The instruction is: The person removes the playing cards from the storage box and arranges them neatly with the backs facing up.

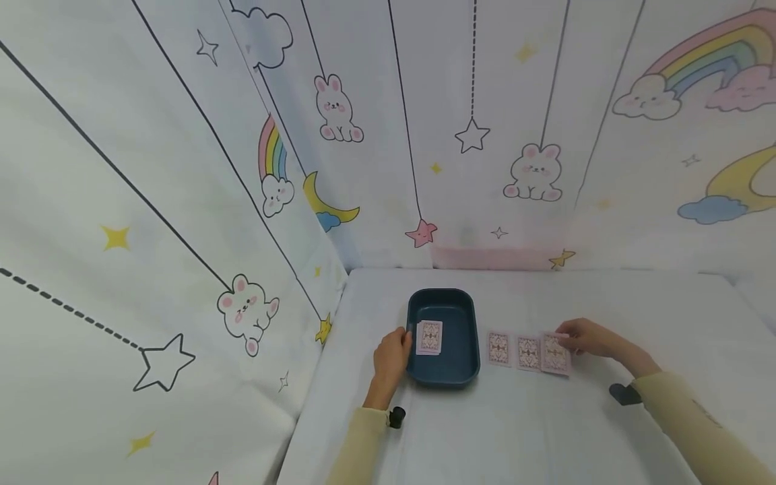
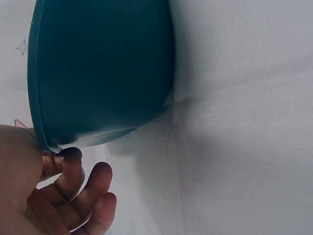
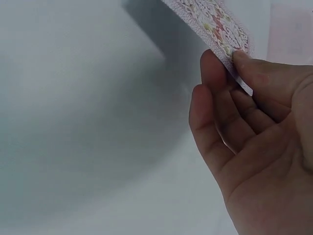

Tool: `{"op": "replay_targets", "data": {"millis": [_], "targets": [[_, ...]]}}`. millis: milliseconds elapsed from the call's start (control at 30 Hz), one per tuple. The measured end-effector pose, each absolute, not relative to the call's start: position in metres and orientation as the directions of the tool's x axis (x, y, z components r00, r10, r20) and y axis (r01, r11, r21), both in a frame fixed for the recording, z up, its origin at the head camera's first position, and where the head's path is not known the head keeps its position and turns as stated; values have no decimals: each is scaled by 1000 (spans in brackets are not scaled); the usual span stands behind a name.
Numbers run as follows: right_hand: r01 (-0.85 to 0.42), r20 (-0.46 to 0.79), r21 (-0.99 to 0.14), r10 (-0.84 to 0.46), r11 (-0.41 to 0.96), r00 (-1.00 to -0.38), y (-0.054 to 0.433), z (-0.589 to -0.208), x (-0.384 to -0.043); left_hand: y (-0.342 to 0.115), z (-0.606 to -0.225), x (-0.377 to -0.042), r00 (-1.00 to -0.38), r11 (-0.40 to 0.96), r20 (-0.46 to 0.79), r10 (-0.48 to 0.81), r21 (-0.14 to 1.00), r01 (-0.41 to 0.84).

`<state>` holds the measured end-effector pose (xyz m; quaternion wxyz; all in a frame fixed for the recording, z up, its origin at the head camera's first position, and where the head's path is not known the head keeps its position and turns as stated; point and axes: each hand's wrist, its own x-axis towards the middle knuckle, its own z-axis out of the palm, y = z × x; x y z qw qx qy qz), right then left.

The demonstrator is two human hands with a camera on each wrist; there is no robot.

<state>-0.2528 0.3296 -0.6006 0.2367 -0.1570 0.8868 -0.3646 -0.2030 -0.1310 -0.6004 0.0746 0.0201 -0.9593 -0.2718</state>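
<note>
My left hand (image 1: 391,356) grips the left rim of a dark teal tray (image 1: 459,343). In the left wrist view, the thumb side of the hand meets the rim of the tray (image 2: 98,68) and the fingers curl below it. A small stack of playing cards (image 1: 430,337) lies in the tray, patterned backs up. My right hand (image 1: 589,337) pinches a playing card (image 1: 554,356) by its edge between thumb and fingers. That card (image 3: 215,24) is tilted above the cloth in the right wrist view. Left of it lie a middle card (image 1: 529,353) and a left card (image 1: 499,349), both back up.
White cloth (image 1: 515,424) covers the table. A printed curtain (image 1: 388,168) with rabbits, stars and rainbows stands behind the table, and another printed panel (image 1: 121,289) rises along its left side. Dark wrist devices sit at both sleeves.
</note>
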Motion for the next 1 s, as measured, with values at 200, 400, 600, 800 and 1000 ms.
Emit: {"op": "replay_targets", "data": {"millis": [200,400,600,800,1000], "targets": [[-113,-309,-670,-414,734,-856,330,-607,-250,-131,-601,-201,-988,848,132,-77,529,4],[-131,-258,-590,-339,797,-905,323,-611,-245,-131,-602,-202,-990,838,121,-78,546,1],[-114,-201,-558,-267,822,-943,315,-620,-240,-132,-603,-203,-990,832,115,-85,555,-7],[-92,-179,-465,-196,881,-964,305,-621,-232,-132,-604,-203,-988,832,126,-90,554,-5],[-135,-135,-411,-207,902,-969,300,-620,-227,-132,-604,-205,-990,835,114,-88,550,-11]]}}
